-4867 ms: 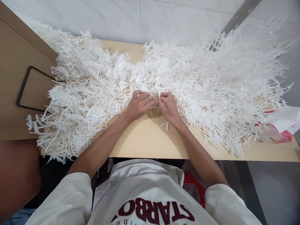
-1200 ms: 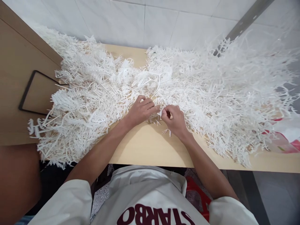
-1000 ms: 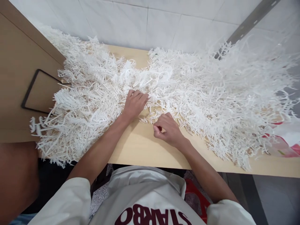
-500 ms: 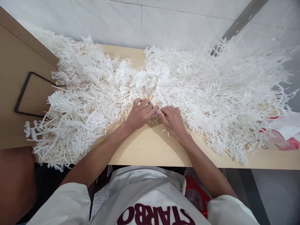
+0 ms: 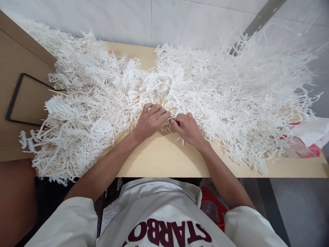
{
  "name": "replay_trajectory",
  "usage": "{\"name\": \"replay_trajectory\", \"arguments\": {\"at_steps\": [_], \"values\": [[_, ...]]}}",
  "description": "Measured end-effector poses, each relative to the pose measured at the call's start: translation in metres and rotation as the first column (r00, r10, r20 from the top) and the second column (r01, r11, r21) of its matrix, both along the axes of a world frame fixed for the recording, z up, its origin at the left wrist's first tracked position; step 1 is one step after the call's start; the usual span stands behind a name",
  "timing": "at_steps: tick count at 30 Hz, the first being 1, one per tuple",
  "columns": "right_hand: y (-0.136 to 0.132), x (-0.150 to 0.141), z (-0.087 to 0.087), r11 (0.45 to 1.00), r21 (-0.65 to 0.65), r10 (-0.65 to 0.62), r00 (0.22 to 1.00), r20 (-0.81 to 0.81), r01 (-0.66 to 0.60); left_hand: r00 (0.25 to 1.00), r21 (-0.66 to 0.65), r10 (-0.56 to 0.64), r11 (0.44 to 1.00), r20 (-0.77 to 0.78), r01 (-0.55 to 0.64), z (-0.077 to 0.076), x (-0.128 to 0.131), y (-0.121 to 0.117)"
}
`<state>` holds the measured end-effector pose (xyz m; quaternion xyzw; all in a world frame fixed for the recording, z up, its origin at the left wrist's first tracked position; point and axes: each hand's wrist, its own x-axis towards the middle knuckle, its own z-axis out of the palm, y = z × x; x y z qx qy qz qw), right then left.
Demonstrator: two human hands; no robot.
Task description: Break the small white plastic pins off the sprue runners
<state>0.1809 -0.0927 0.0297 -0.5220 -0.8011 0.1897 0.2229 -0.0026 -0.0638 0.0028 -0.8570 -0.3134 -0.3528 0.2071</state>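
A wide heap of white, thin-branched plastic sprigs (image 5: 218, 92) spreads over the wooden table (image 5: 164, 157). At the heap's near middle, my left hand (image 5: 151, 120) has its fingers curled and pinched on a white sprig. Beside it my right hand (image 5: 187, 129) pinches with thumb and forefinger at the same spot, fingertips close to those of the left. Most of what they hold is hidden by the fingers. A few loose sprigs (image 5: 180, 140) lie just under the right hand.
A brown panel with a black wire bracket (image 5: 15, 99) stands at the left. A red and white plastic bag (image 5: 305, 140) lies at the right end. Behind is a tiled wall with a metal post (image 5: 257, 25). Another person's arm (image 5: 16, 199) shows at lower left.
About a second ago the hands were apart, the right pulled towards me and the left over the heap. They have come together again, and now work fingertip to fingertip at the heap's edge.
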Motion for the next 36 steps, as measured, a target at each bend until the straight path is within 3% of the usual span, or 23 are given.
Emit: {"name": "replay_trajectory", "arguments": {"at_steps": [4, 6, 9, 11, 12, 14, 16, 17, 18, 19, 21, 23, 29, 36], "values": [[-0.004, 0.0, -0.001, 0.999, -0.028, 0.035, 0.995, -0.092, -0.038, 1.0, -0.043, -0.01, 0.999, 0.004, 0.01, -0.002, -0.003, 0.006], [-0.011, -0.003, 0.003, 0.977, -0.087, 0.171, 0.961, -0.216, -0.193, 0.997, -0.083, 0.035, 0.996, 0.065, -0.029, -0.005, -0.007, 0.013], [-0.022, -0.007, 0.011, 0.881, -0.118, 0.406, 0.862, -0.304, -0.457, 0.969, -0.142, 0.143, 0.983, 0.202, -0.116, -0.009, -0.013, 0.023], [-0.024, -0.007, 0.013, 0.878, -0.034, 0.446, 0.841, -0.307, -0.478, 0.955, -0.171, 0.17, 0.977, 0.241, -0.131, -0.009, -0.014, 0.025], [-0.023, -0.005, 0.013, 0.909, 0.041, 0.405, 0.855, -0.324, -0.415, 0.959, -0.176, 0.156, 0.978, 0.235, -0.115, -0.009, -0.013, 0.024], [-0.017, 0.0, 0.011, 0.977, 0.188, 0.171, 0.897, -0.408, -0.101, 0.98, -0.161, 0.082, 0.986, 0.183, -0.052, -0.006, -0.009, 0.019], [-0.008, 0.007, 0.008, 0.931, 0.235, -0.131, 0.856, -0.5, 0.279, 0.993, -0.131, 0.009, 0.991, 0.122, 0.007, -0.003, -0.003, 0.012], [-0.004, 0.01, 0.007, 0.89, 0.229, -0.234, 0.825, -0.515, 0.395, 0.995, -0.115, -0.011, 0.993, 0.101, 0.023, -0.001, 0.0, 0.008], [-0.001, 0.013, 0.005, 0.874, 0.223, -0.279, 0.821, -0.498, 0.432, 0.996, -0.101, -0.022, 0.994, 0.085, 0.031, 0.001, 0.002, 0.005], [0.002, 0.014, 0.004, 0.888, 0.226, -0.269, 0.851, -0.451, 0.401, 0.997, -0.091, -0.027, 0.995, 0.072, 0.034, 0.002, 0.004, 0.004], [0.005, 0.016, 0.002, 0.945, 0.245, -0.144, 0.946, -0.291, 0.219, 0.998, -0.084, -0.025, 0.996, 0.054, 0.03, 0.002, 0.004, 0.002], [0.005, 0.014, 0.0, 0.957, 0.28, -0.038, 0.992, -0.119, 0.071, 0.999, -0.092, -0.025, 0.995, 0.032, 0.028, 0.001, 0.003, 0.004], [0.001, 0.005, -0.005, 0.925, 0.369, 0.048, 0.992, 0.115, -0.087, 0.999, -0.084, -0.024, 0.996, -0.03, 0.022, -0.002, -0.001, 0.008], [-0.006, -0.001, 0.0, 0.831, 0.504, 0.101, 0.955, 0.28, -0.236, 1.0, -0.155, -0.012, 0.988, -0.015, 0.01, -0.007, 0.001, 0.01]]}}
